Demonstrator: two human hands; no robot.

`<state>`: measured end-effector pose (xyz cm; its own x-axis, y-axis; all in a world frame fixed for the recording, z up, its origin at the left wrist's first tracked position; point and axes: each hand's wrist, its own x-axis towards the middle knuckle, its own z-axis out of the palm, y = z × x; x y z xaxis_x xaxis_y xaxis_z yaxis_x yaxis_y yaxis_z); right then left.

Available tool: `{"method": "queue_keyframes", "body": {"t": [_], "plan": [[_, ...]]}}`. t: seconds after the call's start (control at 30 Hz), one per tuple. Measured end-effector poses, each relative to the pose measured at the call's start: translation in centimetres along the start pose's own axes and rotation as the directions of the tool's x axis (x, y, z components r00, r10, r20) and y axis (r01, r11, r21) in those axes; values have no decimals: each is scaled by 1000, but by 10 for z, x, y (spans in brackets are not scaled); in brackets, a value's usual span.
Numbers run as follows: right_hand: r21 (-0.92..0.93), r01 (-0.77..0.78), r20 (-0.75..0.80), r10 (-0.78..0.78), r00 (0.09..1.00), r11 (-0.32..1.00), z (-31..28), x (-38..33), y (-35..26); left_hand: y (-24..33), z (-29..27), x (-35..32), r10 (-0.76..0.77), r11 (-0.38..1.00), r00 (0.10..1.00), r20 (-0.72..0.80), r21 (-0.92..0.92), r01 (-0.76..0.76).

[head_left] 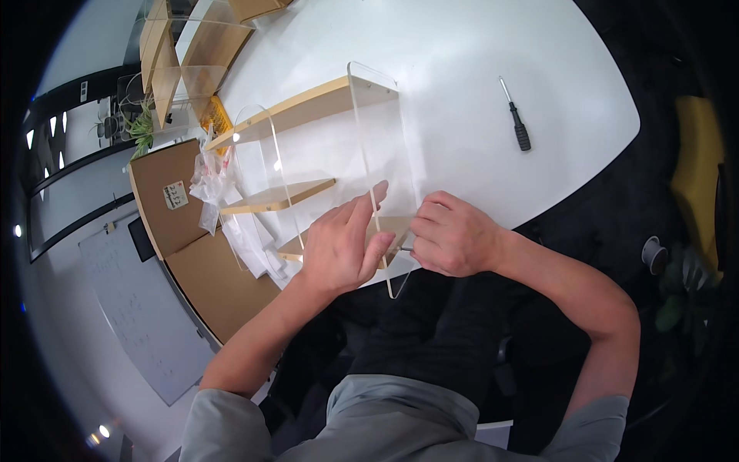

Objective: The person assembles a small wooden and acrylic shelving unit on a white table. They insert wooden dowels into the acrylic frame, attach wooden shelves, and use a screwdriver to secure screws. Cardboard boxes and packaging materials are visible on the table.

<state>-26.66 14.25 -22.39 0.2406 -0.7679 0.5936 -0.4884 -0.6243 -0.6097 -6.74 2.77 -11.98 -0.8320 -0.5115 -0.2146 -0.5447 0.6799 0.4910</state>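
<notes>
A small shelf unit stands at the table's near edge, with see-through acrylic side panels and light wooden boards. My left hand (pixel 344 240) is at the inner side of the right acrylic panel (pixel 360 138), its fingers and thumb stretched out and spread against it. On the panel's outer side my right hand (pixel 456 235) is closed, its fingertips pinching a small metal screw (pixel 405 249) at the lower wooden board (pixel 394 228). The long wooden board (pixel 308 102) spans both panels at the far side. A shorter board (pixel 279 195) sits by the left acrylic panel (pixel 265 146).
A black-handled screwdriver (pixel 515 115) lies on the white table (pixel 462 46) to the right. Plastic bags (pixel 209 185) and an open cardboard box (pixel 219 273) are at the left. Another wood-and-acrylic shelf (pixel 208 50) stands at the far left, near an orange item (pixel 216 115).
</notes>
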Motion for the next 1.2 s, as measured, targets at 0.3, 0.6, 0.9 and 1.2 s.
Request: {"method": "queue_keyframes", "body": {"t": [0.3, 0.6, 0.9, 1.2], "plan": [[533, -843, 623, 706, 338, -67, -16, 18, -38, 1, 3, 6, 23, 999, 998, -62, 48, -20], [577, -805, 544, 800, 252, -139, -3, 20, -56, 6, -5, 5, -79, 997, 997, 20, 22, 78], [489, -647, 147, 676, 722, 585, 12, -5, -49, 7, -5, 4, -111, 994, 994, 23, -9, 111], [585, -210, 810, 550, 205, -783, -3, 23, -67, 7, -5, 6, -125, 992, 992, 31, 1, 125]]}}
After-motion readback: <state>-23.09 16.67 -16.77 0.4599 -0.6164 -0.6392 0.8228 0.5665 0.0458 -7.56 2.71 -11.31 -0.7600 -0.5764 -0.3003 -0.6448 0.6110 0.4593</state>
